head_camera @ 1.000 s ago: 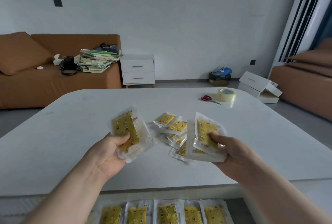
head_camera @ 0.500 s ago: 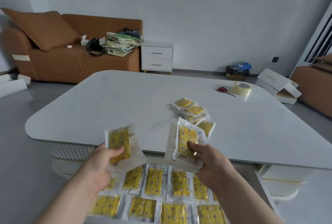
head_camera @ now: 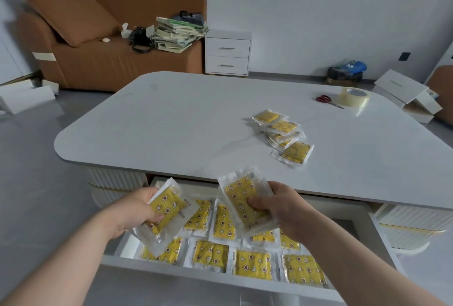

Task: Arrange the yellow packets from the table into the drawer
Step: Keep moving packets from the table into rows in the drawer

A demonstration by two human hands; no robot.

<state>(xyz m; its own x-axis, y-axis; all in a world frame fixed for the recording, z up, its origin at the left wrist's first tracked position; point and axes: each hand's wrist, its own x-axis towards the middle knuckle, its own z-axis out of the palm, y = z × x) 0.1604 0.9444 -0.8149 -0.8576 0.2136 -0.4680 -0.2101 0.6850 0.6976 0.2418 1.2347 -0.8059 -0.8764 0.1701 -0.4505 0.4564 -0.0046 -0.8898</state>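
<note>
Yellow packets [head_camera: 241, 197] in the grip of left hand [head_camera: 130, 212] and right hand [head_camera: 282, 207], over drawer [head_camera: 171, 270]

I'm seeing soft, even daylight; beyond the fingers [head_camera: 255, 204] the table [head_camera: 171, 129] is shining faintly, edges bending and blurring.

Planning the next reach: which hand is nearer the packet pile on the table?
Right. The right hand is on the near side of the pile; the left hand lies farther left.
</note>
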